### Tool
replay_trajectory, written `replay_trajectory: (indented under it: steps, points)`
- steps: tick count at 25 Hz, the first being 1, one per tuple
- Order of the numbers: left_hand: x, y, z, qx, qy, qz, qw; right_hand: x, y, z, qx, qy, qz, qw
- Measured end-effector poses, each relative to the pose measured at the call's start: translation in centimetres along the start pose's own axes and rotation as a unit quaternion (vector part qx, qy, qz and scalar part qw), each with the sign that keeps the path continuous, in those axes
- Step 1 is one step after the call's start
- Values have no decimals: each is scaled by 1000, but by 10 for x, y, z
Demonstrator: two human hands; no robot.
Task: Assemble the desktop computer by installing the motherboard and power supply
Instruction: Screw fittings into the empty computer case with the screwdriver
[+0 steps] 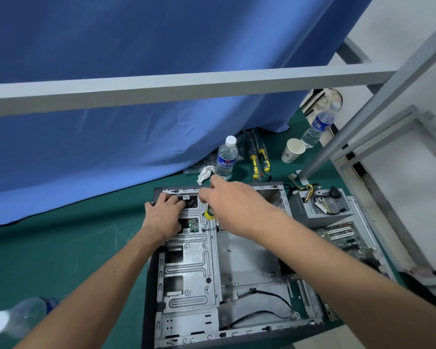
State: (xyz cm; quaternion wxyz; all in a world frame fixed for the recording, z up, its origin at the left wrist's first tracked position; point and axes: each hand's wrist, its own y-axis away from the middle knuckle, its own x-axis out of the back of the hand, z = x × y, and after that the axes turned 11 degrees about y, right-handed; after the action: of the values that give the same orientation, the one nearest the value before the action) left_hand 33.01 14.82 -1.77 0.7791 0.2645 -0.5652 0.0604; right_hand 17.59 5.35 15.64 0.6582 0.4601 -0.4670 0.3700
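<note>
An open grey computer case (pixel 247 258) lies flat on the green mat. Its metal drive cage (pixel 189 263) fills the left half. My left hand (pixel 163 215) rests on the cage's far end, its fingers on a black part near the case's far rim. My right hand (pixel 233 205) reaches across and grips a yellow-and-green-handled screwdriver (pixel 208 217), whose tip points down onto the cage. The grey power supply (pixel 322 205) stands outside the case at the right. The green motherboard (pixel 342 238) lies beside it, partly hidden by my right forearm.
Two water bottles (pixel 225 158) (pixel 317 127), a paper cup (pixel 292 149), a crumpled tissue (pixel 205 173) and yellow-handled tools (pixel 258 159) lie beyond the case. A third bottle (pixel 18 316) lies at the near left. A grey metal frame (pixel 186 85) crosses overhead; blue cloth hangs behind.
</note>
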Motion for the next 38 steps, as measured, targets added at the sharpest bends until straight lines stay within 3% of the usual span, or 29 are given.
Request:
replay_trajectory:
  steps: [2,4,7,10,14,16,19,21,25,28,30,33,38]
  points:
    - [0,0,0,2,3,0,1000,-5,-1,-5,-54,43,35,997]
    - [0,0,1,1,4,0,1000,-6,-2,-3,-94,-20,3,995]
    - [-1,0,0,1,6,4,1000,2,-1,5,-30,-132,-90,987]
    - [-2,0,0,1,5,6,1000,3,3,1,17,-40,-64,997]
    - [-1,-1,0,2,5,4,1000,-1,-2,-9,-63,76,26,995]
    - [-1,-1,0,4,4,5,1000,-3,-6,-6,-79,30,-10,996]
    - [-1,0,0,4,7,8,1000,3,-4,1,-9,-93,-91,991]
    - [-2,0,-1,2,8,9,1000,4,-2,3,31,-44,-50,997]
    - [-2,0,0,0,5,15,1000,1,-5,-8,-39,76,55,995]
    - [-2,0,0,1,10,14,1000,-8,-8,-5,-79,17,-8,997]
    - [-2,1,-1,2,10,14,1000,-4,-6,4,-44,-68,-70,994]
    - [-3,1,-2,1,6,15,1000,-3,-2,8,16,-30,-22,999]
    - [-2,0,-2,5,6,11,1000,-4,-7,-8,-47,80,51,994]
